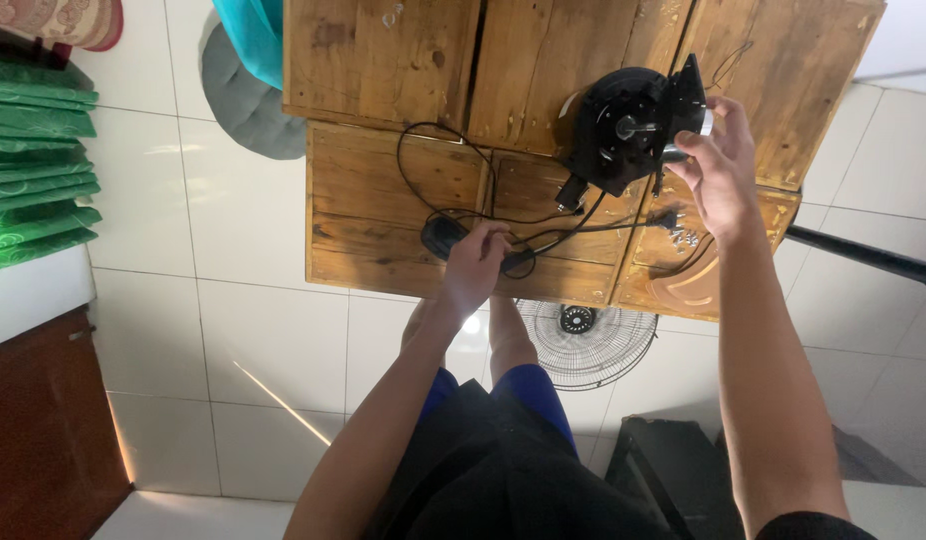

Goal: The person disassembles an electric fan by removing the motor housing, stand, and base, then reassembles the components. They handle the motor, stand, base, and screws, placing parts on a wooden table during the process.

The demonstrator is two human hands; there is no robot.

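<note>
Here, the left hand (473, 262) closes down on a black cord (453, 190) and small black plug block (441, 238) near the wooden surface's (383, 200) front edge. Further right, the right hand (721, 165) grips the black fan motor housing (628, 125), tilted up off the surface; loose screws (683, 237) lie just below it.

A round black fan motor housing (628, 125), tilted with its metal shaft facing the camera, stands on the wooden table at its right part, its thin black cord (453, 170) looping leftwards across the boards.
</note>
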